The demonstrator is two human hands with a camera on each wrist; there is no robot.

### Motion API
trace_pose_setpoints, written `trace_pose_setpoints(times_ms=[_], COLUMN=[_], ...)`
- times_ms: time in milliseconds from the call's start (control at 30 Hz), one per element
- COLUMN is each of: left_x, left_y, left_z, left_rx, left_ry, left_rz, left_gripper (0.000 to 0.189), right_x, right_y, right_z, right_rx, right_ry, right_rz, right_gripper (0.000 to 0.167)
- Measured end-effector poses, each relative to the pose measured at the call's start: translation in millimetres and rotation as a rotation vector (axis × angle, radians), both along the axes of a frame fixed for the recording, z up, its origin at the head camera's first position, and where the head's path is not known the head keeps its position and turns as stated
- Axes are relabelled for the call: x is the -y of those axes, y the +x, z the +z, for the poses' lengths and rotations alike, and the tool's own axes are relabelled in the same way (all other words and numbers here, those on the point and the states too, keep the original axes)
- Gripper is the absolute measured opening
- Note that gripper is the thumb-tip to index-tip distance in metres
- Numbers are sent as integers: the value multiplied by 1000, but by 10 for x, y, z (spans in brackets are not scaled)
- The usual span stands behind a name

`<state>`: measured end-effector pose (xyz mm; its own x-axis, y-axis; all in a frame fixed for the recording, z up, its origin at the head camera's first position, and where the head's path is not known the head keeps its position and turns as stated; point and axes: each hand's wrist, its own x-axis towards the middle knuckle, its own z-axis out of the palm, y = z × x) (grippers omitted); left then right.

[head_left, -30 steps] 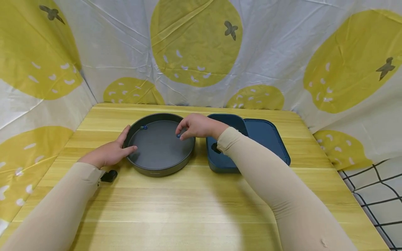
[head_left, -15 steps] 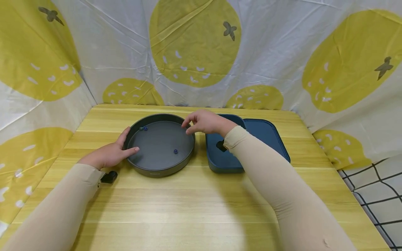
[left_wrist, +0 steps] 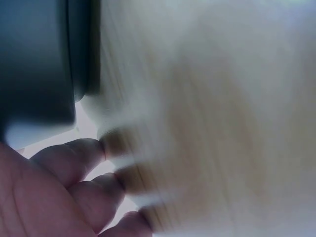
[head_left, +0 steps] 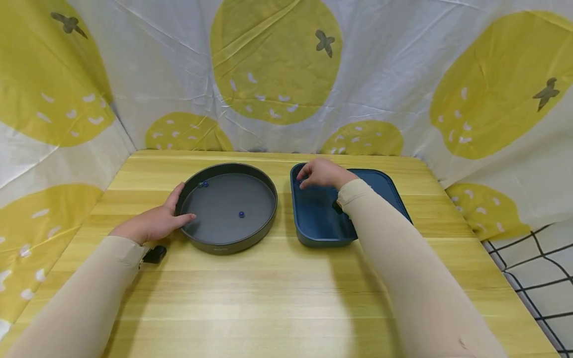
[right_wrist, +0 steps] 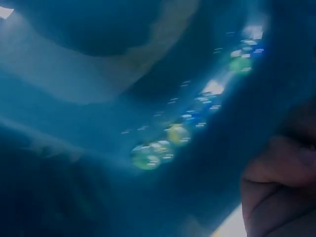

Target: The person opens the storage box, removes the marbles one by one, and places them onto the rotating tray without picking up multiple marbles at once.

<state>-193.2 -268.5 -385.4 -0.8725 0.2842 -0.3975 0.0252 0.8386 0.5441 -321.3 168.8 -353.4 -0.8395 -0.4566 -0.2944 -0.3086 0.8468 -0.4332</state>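
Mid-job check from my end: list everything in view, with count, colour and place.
pan: 1, dark grey, left on table
pan marbles: 3, two blue, one duller; two by the far-left wall, one near the middle
box: 1, blue, right of pan
box marbles: several, too blurred to count; green, yellow, blue; along the box's edge
panel: 1, dark blue, right of box, partly hidden
table: 1, yellow wood, underneath
cloth: white with yellow prints, behind and at sides
grid: 1, black, far right
wrist devices: 2, black, at the wrists
sleeves: 2, beige, both arms
hands: 2, bare; left at pan's rim, right over box
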Motion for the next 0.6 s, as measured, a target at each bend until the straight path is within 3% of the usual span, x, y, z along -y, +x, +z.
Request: trace_pose_setpoints(times_ms=[200,367,600], left_x=[-24,-5,-6], left_y=[9,20,17], left_z=[-19,-17,7], left_rx=[3,27,-4], left_ry=[1,8,-16], left_rz=[5,24,9], left_gripper=[109,109,109], right_x=[-88,-75,-107], right_y=[-49,-67,-88], right_z=[-173,-237,-277], right_rx=[-8,-17,-11], right_ry=[114,137,138], right_rz=[31,43,-5], right_gripper=[32,32,36])
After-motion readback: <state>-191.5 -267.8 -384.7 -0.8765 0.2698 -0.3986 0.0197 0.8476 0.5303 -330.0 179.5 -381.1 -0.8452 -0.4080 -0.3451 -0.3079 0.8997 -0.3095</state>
